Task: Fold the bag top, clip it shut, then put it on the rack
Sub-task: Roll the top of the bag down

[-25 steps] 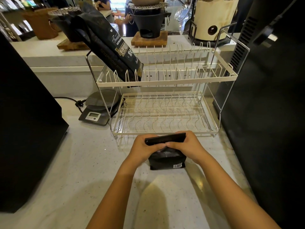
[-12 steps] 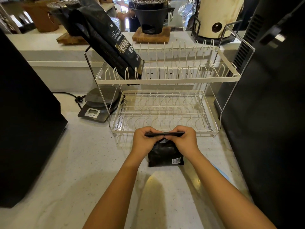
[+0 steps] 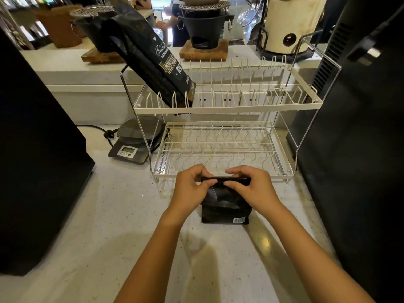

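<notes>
A kitchen scale (image 3: 133,143) is seen beyond and left of the hands on the worktop (image 3: 91,215). The small black bag (image 3: 226,206) is stood upright on the worktop directly between the hands. Its folded top is pinched by the closed fingers of the left hand (image 3: 190,189) and the right hand (image 3: 253,189). Just beyond them the two-tier rack (image 3: 227,106) is placed, a larger bag (image 3: 153,60) being leaned in its upper tier's left end.

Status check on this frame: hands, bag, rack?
Left hand and right hand pinching small bag top. No clip seen. Rack lower tier free; large bag up top.
</notes>
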